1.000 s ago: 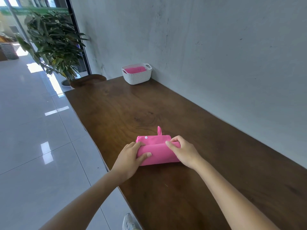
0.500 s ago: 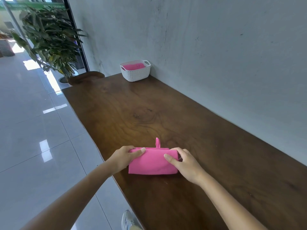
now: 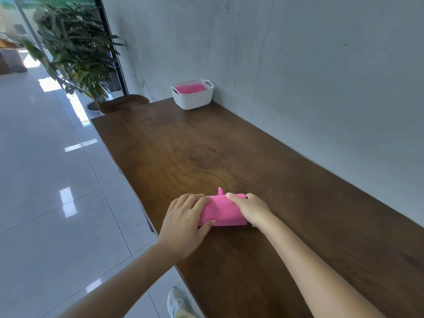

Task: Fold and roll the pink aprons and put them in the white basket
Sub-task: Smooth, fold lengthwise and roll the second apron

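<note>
Left hand (image 3: 185, 216): fingers curled over the left end of the roll, thumb pressed to its near side, gripping it.
Right hand (image 3: 251, 208): fingers curled over the right end, also gripping; the thumb is hidden.
Pink apron (image 3: 223, 211): a tight roll lying on the bench, lower centre of the frame, between the two hands.
Change: a second ago a flat flap with a white snap lay beyond the roll. That flap is now wound in, and only a small strap loop (image 3: 220, 191) pokes out at the far edge.
Meaning: the rolling looks finished; carrying the roll to the basket is probably what remains.
Axis: the long axis runs left to right across the frame; the strap loop points up-frame.
White basket (image 3: 192, 101): upper centre, at the far end of the bench beside the wall, well apart from the roll, already holding pink cloth (image 3: 190, 88).
Bench (image 3: 206, 145): dark wood, stretching from the lower right to the upper centre.
</note>
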{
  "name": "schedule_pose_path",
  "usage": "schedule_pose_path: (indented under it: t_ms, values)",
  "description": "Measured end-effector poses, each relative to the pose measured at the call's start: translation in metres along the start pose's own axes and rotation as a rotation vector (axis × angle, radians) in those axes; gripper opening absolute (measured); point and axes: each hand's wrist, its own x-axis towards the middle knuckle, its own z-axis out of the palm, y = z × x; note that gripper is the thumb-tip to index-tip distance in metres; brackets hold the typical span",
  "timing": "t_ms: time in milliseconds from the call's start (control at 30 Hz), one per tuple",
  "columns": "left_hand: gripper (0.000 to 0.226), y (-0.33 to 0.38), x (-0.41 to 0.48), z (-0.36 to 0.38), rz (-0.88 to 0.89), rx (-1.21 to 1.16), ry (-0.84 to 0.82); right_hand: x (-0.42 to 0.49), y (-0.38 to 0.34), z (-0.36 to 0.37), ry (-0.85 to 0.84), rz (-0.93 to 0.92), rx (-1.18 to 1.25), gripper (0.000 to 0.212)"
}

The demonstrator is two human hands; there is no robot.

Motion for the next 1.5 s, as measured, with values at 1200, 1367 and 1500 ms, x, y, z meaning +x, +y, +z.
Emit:
schedule_pose_path:
  t_ms: [1200, 1367, 1500]
  values:
    - [0.101, 0.002, 0.016, -0.025, -0.014, -0.257, -0.054, -0.069, -0.023, -0.018, 0.048, -0.474, 0.057, 0.081]
    - [0.097, 0.013, 0.017, -0.026, -0.091, -0.413, 0.054, -0.088, -0.035, -0.016, 0.093, -0.452, 0.157, 0.059]
    - [0.083, 0.018, 0.014, -0.033, -0.121, -0.557, 0.133, -0.099, -0.038, -0.019, 0.066, -0.457, 0.232, 0.046]
